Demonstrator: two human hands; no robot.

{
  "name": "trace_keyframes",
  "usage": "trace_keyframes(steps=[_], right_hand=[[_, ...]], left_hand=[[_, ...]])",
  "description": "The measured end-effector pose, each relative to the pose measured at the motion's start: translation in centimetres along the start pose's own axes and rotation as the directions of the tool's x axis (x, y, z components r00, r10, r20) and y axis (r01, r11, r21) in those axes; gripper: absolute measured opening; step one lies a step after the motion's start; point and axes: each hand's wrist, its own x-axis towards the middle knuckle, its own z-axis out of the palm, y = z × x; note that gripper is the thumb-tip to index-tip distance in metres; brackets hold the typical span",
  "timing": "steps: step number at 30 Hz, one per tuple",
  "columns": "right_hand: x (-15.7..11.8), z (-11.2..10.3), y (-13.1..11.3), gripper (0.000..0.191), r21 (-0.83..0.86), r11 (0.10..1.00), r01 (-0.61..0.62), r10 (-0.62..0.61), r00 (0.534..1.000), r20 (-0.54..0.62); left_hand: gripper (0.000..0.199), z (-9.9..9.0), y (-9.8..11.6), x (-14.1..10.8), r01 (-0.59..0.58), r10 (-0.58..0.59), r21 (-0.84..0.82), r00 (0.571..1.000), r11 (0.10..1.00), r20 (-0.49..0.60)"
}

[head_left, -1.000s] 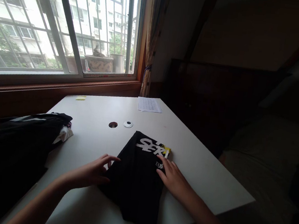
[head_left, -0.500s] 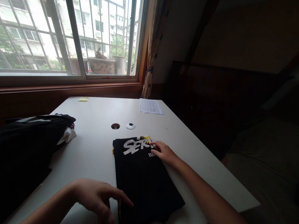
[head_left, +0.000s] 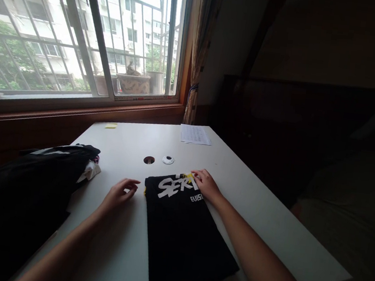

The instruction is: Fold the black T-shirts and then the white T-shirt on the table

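A folded black T-shirt (head_left: 185, 236) lies flat on the white table (head_left: 129, 142), with white lettering across its far end and bits of yellow at the far edge and far left corner. My right hand (head_left: 206, 186) is at the far right corner, fingers bent and closed on the cloth there; it covers part of the lettering. Just left of the far left corner, my left hand (head_left: 122, 192) hovers above the table with curved fingers apart, holding nothing and not touching the shirt.
A heap of dark clothes (head_left: 30, 194) covers the table's left side, with a white piece (head_left: 90, 172) poking out. Beyond the shirt are a round cable hole (head_left: 149, 160) and its white cover (head_left: 167, 160). Papers (head_left: 195, 134) and a yellow note (head_left: 111, 126) lie toward the back edge.
My left hand has moved away from me, from over the shirt's near left side to beside its far left corner. My right hand has shifted slightly to the far right corner.
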Motion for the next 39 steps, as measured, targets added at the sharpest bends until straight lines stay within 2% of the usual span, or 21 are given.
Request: trace_keyframes(steps=[4,8,14,20,26,35,39], right_hand=[[0.0,-0.1,0.2,0.033,0.006,1.0,0.013,-0.013,1.0,0.01],[0.2,-0.2,0.2,0.031,0.017,1.0,-0.002,0.002,1.0,0.014],[0.4,-0.7,-0.2,0.027,0.03,1.0,-0.002,0.001,1.0,0.03],[0.7,-0.7,-0.5,0.026,-0.061,0.998,0.021,-0.019,0.999,0.027],[0.6,-0.6,-0.6,0.023,-0.114,0.993,0.029,-0.032,0.999,-0.026],[0.6,-0.7,-0.4,0.023,-0.09,0.996,-0.003,-0.005,0.996,-0.087],[0.4,-1.2,-0.8,0.028,-0.078,0.997,0.017,-0.029,0.989,-0.147]], left_hand=[[0.033,0.2,-1.5,1.9,-0.087,0.085,0.086,0.996,0.992,0.023],[0.034,0.9,-1.1,3.9,-0.206,0.196,0.174,0.978,0.963,0.073],[0.029,2.0,-0.6,5.3,-0.3,0.281,0.152,0.95,0.942,0.136],[0.024,2.4,-0.2,5.1,-0.302,0.287,0.166,0.952,0.939,0.108],[0.013,2.4,0.0,5.0,-0.296,0.283,0.237,0.955,0.925,0.089],[0.016,2.1,-0.9,4.8,-0.316,0.296,0.288,0.949,0.904,0.111],[0.025,2.1,-1.0,4.4,-0.322,0.342,0.391,0.939,0.862,0.019]])
